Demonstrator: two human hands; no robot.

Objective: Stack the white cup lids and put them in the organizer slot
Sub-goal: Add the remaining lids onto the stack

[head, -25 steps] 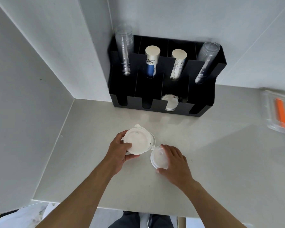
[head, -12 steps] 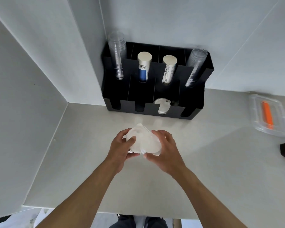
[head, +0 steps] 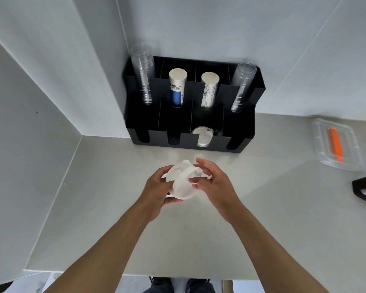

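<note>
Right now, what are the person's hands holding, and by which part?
Both the left hand and right hand hold the white cup lids, gripping their rims from opposite sides.

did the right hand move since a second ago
Yes. The right hand left the counter, where it was pressing a lid, and moved up toward the black organizer, bringing that lid against the lids in the left hand.

Left hand [head: 156, 191] and right hand [head: 215, 185] grip stack of round white plastic cup lids [head: 181, 182] above pale grey countertop [head: 262, 218]. Black compartmented organizer [head: 239, 130] near, behind; 1 white lid [head: 203, 137] upright in its 3rd front slot from left.
</note>
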